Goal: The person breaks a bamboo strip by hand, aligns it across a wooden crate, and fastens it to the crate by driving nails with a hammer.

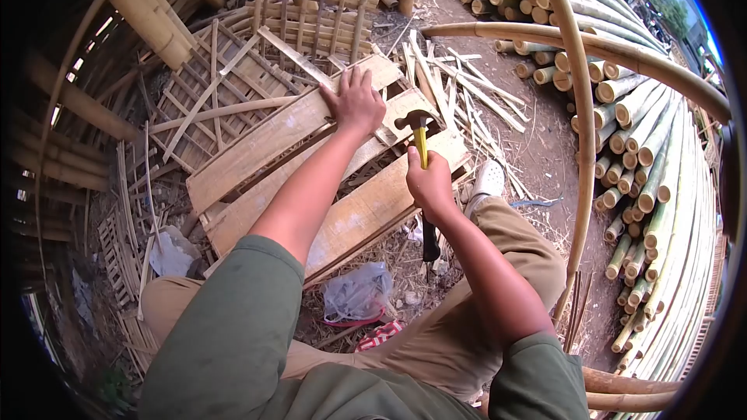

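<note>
My right hand [429, 185] is wrapped round the handle of a claw hammer [421, 140], yellow near the head and black at the lower end. The metal head is up, over the far right part of a low wooden platform [362, 222] made of spaced planks. My left hand [359, 101] lies on the far end of the platform, fingers spread over a plank near a thin wooden strip [292, 54]. Whether anything is under its palm is hidden. Between my legs, below the platform's near edge, is a clear plastic bag [358, 293].
Cut bamboo poles [654, 155] are stacked along the right. Curved bamboo poles [577, 70] stand between me and the stack. Split strips [467, 82] litter the ground past the platform. A woven bamboo lattice [210, 93] lies at the left, with slatted bamboo panels [315, 4] behind.
</note>
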`<state>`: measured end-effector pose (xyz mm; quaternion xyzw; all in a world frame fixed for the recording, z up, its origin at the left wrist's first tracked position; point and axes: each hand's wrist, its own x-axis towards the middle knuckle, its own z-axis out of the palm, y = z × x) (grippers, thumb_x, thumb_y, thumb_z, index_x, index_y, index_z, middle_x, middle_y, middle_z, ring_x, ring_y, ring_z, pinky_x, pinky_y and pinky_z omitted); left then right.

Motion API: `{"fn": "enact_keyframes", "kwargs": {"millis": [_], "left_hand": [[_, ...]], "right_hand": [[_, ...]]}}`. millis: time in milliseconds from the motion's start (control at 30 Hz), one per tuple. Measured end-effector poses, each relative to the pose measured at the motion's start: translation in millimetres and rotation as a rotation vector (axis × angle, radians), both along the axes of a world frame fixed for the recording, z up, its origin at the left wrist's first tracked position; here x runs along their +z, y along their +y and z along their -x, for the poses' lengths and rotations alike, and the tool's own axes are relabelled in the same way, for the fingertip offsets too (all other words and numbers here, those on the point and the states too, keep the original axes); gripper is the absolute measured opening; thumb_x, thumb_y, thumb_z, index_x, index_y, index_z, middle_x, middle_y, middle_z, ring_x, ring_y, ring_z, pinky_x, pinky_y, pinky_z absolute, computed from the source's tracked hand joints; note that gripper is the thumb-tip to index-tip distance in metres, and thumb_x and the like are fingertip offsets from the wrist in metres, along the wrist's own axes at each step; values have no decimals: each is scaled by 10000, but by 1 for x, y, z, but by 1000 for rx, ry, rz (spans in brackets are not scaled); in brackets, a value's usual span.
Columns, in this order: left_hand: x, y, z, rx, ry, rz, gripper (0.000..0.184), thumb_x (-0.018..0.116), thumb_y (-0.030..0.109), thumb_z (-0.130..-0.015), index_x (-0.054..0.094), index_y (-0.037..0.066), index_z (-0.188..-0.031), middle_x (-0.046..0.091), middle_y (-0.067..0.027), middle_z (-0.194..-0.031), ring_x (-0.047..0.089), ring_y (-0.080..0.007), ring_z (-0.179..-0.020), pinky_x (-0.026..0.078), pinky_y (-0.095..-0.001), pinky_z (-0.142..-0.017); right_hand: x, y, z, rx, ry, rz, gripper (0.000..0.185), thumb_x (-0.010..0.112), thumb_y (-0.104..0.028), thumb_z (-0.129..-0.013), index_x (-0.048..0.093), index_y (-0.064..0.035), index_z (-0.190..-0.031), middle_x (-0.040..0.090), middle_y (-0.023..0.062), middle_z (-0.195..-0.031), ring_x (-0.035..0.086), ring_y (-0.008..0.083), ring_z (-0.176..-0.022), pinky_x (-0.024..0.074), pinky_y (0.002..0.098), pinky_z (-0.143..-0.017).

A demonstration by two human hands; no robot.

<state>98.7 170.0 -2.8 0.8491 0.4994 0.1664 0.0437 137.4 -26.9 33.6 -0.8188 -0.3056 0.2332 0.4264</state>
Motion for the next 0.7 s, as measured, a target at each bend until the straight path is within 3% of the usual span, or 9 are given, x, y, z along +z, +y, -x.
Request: {"fn": "enact_keyframes", "kwargs": {"millis": [67,100,233,500,600,667,700], "left_hand": [[1,0,1,-4,5,7,537,394,286,-942,405,165,-1465,313,-41,-1575,234,-239,-1468,33,-693,-1137],[0,0,0,-2,1,-1,536,397,284,-940,408,166,-1463,320,-43,-1571,238,-238,-1466,32,-694,-1137],[-4,1,0,3,-6,-34,529,409,282,-936,421,170,-1453,338,-48,-1559,248,-236,-1462,37,-699,-1135],[-6,2,2,-28,-11,-72,522,457,262,-914,452,161,-1426,363,-62,-1541,279,-254,-1445,69,-724,-1113],[-4,1,3,-29,-34,-63,521,462,248,-906,465,153,-1419,366,-74,-1538,291,-267,-1439,81,-732,-1105],[-3,1,3,-29,-35,-56,523,467,251,-905,465,154,-1419,370,-76,-1536,294,-271,-1437,81,-733,-1104],[-3,1,3,-31,-39,-59,522,467,256,-908,457,157,-1420,367,-70,-1536,279,-264,-1443,70,-726,-1110]], "right_hand": [[9,5,0,-27,253,-48,293,601,-272,-976,606,19,-943,464,9,-561,435,116,-428,367,322,-398],[11,7,-2,-18,310,-86,261,651,-226,-942,628,-2,-1073,450,-32,-572,383,85,-393,311,271,-354],[4,23,-13,13,395,-91,357,614,-160,-933,589,-10,-1257,427,-39,-573,363,82,-398,302,274,-361],[8,35,-5,12,538,-26,366,575,-90,-902,557,-9,-1259,407,-25,-570,338,81,-400,269,273,-367],[5,38,-5,-14,606,-27,318,566,-76,-905,553,-19,-1218,397,-27,-564,331,83,-397,255,272,-368],[5,39,-5,-40,666,-57,125,554,-76,-878,584,-28,-989,441,-8,-596,381,98,-426,302,283,-365],[6,39,-5,-40,666,-57,125,554,-76,-878,584,-28,-989,441,-8,-596,381,98,-426,302,283,-365]]}}
